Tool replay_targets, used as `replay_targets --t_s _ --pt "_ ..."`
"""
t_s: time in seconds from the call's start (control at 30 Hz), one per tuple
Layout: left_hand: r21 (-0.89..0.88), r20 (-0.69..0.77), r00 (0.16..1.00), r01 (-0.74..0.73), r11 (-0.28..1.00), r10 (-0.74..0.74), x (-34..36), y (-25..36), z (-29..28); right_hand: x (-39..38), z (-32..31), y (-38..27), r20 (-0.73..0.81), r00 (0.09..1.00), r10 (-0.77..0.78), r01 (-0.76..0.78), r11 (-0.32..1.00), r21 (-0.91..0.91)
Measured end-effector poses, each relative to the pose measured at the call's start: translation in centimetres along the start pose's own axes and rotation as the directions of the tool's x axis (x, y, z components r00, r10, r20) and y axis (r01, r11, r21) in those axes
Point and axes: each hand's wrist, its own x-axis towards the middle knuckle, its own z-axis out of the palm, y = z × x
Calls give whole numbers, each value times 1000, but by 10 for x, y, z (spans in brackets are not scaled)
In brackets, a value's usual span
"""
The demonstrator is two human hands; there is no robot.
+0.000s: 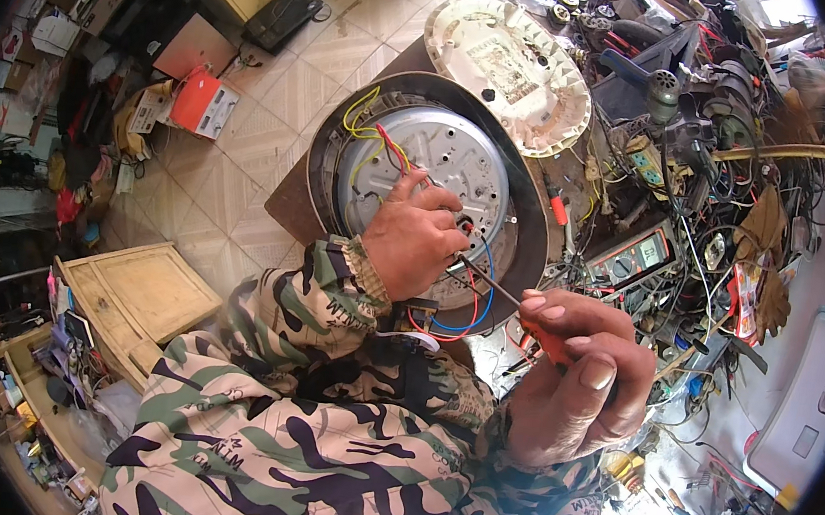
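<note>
An appliance housing point(531, 205) with a dark rim lies with its inside facing up and a round silver metal plate point(459, 147) in it. My left hand point(409, 242) rests over this plate, its fingers bent and drawn together by a small dark part; whatever they grip is hidden. Yellow and red wires point(383, 139) rise beside the index finger. In my right hand point(580, 386) is a screwdriver point(495, 284) with an orange-red handle; its shaft slants to the left thumb, where the tip is hard to see. Blue and red wires point(483, 300) loop out below.
A cream oval base cover point(574, 104) lies behind the housing. To the right are a multimeter point(631, 258), a red-handled tool point(557, 208) and a dense heap of cables and parts. A wooden cabinet point(132, 298) stands at left, near an orange-and-white box point(204, 103) on the tiled floor point(263, 146).
</note>
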Motion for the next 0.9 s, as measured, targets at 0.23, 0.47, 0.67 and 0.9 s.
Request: replay_targets --t_s 0.23,0.47,0.67,0.9 --pt "32 63 998 9 999 -11 1 1 -5 0 17 18 -134 979 -151 166 980 109" --pt "56 54 999 0 998 -3 0 0 4 6 2 29 -15 989 -146 142 925 351" --pt "22 67 998 -3 1000 1 1 -1 3 20 -18 35 304 917 -257 76 863 500" --pt "22 51 999 -20 1000 19 3 -1 5 52 -19 14 529 832 -164 153 986 65"
